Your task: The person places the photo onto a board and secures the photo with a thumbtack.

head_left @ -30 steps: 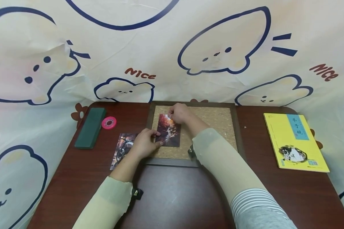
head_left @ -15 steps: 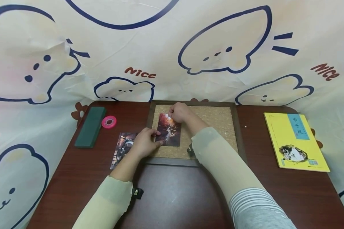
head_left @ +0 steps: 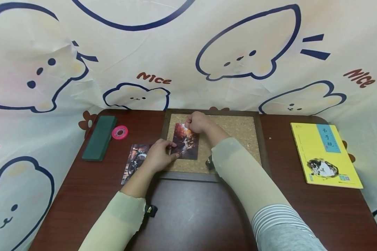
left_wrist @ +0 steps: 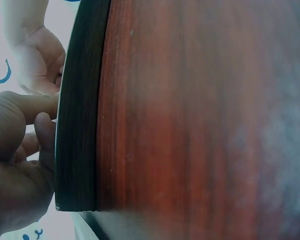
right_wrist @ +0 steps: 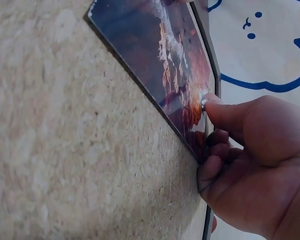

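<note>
A colourful photo print (head_left: 185, 141) lies on the left part of a framed cork board (head_left: 238, 136). At its lower left edge, my left hand (head_left: 158, 156) presses the print with thumb and index fingertips. My right hand (head_left: 199, 122) is at the print's top edge, fingers curled. The right wrist view shows its thumb on a small shiny thumbtack (right_wrist: 204, 103) against the print. In the left wrist view the board's frame (left_wrist: 80, 110) hides the left fingertips.
A second photo print (head_left: 134, 162) lies left of the board, partly behind the left hand. Farther left are a pink tape roll (head_left: 119, 132) and a dark green case (head_left: 99, 138). At the right sits a yellow book (head_left: 325, 155). A printed cloth (head_left: 182, 52) hangs behind the table.
Both hands and the print keep their places on the board. The whole head view has shifted slightly.
</note>
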The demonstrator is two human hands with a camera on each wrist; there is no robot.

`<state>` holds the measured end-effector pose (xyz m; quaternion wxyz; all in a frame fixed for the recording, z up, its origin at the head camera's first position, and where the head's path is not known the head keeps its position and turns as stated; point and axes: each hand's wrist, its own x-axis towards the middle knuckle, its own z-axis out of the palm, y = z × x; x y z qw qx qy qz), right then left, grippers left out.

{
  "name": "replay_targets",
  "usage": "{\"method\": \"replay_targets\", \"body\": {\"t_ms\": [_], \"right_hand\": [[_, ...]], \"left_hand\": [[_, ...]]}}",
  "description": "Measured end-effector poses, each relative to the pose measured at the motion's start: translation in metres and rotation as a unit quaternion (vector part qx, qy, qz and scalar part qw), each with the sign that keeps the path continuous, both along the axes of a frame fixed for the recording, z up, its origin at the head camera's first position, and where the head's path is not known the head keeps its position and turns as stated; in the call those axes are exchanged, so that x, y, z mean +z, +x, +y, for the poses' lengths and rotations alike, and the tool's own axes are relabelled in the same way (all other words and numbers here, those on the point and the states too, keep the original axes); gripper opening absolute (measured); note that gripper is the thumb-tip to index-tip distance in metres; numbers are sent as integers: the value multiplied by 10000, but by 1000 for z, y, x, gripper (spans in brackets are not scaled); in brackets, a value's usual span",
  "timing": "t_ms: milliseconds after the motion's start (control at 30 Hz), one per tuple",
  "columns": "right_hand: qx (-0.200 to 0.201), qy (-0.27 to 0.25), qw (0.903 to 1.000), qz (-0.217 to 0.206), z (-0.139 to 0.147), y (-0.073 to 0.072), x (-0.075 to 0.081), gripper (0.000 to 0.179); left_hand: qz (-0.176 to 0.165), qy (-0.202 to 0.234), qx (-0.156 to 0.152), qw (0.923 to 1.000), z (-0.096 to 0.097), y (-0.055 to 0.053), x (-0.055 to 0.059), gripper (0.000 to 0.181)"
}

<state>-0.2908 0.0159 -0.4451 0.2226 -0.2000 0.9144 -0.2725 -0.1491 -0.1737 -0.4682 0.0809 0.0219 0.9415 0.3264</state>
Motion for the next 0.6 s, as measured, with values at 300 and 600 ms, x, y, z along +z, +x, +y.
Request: {"method": "replay_targets", "body": {"t_ms": [300, 600], "right_hand": [[-102, -22, 9999, -39, 0, -3, -4, 21], [-466, -230, 9986, 69, -2, -2, -6, 22]], "left_hand": [[36, 20, -4, 10000, 0, 2, 2, 33], [74, 28, -1, 10000, -1, 2, 2, 33]]}}
